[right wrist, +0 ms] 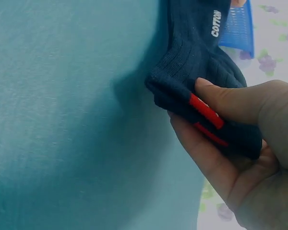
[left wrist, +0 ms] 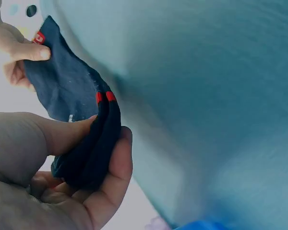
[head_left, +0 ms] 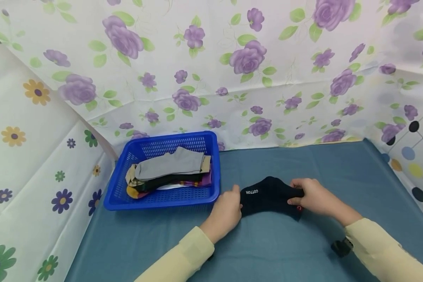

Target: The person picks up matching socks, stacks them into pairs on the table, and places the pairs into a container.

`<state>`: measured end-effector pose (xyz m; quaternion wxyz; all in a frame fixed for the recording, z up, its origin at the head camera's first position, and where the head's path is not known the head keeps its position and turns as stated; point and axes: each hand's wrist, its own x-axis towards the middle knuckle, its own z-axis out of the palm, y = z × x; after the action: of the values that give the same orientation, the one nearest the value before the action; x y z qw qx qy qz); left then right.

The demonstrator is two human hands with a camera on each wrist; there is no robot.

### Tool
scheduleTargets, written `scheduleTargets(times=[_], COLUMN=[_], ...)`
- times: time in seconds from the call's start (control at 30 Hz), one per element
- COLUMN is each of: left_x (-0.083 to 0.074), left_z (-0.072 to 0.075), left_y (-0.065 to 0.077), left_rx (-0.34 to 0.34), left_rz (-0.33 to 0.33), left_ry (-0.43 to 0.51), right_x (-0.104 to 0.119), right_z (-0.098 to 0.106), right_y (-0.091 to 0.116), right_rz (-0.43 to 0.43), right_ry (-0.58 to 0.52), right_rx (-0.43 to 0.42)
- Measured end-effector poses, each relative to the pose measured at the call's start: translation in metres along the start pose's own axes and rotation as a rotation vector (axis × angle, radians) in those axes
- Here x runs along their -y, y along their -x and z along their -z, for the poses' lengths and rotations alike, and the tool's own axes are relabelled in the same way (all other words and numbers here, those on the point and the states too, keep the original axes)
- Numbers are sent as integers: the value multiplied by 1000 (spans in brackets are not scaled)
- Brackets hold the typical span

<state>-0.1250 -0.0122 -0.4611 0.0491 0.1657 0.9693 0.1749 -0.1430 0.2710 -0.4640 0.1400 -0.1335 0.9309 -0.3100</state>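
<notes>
A pair of dark navy socks [head_left: 269, 196], laid one on the other, is stretched sideways between both hands above the table. White "COTTON" lettering and red marks show on it. My left hand [head_left: 226, 213] pinches the end beside the basket; in the left wrist view two layers [left wrist: 93, 148] sit between thumb and fingers. With the thumb on top, my right hand [head_left: 315, 196] grips the other end, where the right wrist view shows red patches on the paired cuffs [right wrist: 206, 112].
Left of the hands stands a blue plastic basket [head_left: 162, 205] holding several folded socks, with a grey pair [head_left: 170, 164] on top. Teal cloth [head_left: 268, 250] covers the table. Flowered sheeting [head_left: 204, 78] hangs behind and along the sides.
</notes>
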Motion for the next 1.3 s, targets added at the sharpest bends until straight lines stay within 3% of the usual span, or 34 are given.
scheduleTargets(times=[0.23, 0.4, 0.63, 0.9, 1.07, 1.3], left_x=[-13, -1, 38, 92, 132, 178], left_z=[42, 80, 130, 178, 192, 196], left_y=[16, 15, 12, 4, 0, -11], left_rx=[-88, -165, -208, -139, -128, -96], left_rz=[-68, -42, 55, 178, 230, 325], left_ry=[-50, 6, 20, 9, -23, -45], right_x=[19, 44, 100, 157, 187, 214], right_z=[18, 31, 40, 32, 19, -7], right_y=[-2, -14, -51, -111, -146, -185], right_rz=[21, 89, 196, 280, 318, 289], right_ry=[-28, -36, -56, -50, -63, -33], right_rx=[-5, -49, -71, -80, -48, 1])
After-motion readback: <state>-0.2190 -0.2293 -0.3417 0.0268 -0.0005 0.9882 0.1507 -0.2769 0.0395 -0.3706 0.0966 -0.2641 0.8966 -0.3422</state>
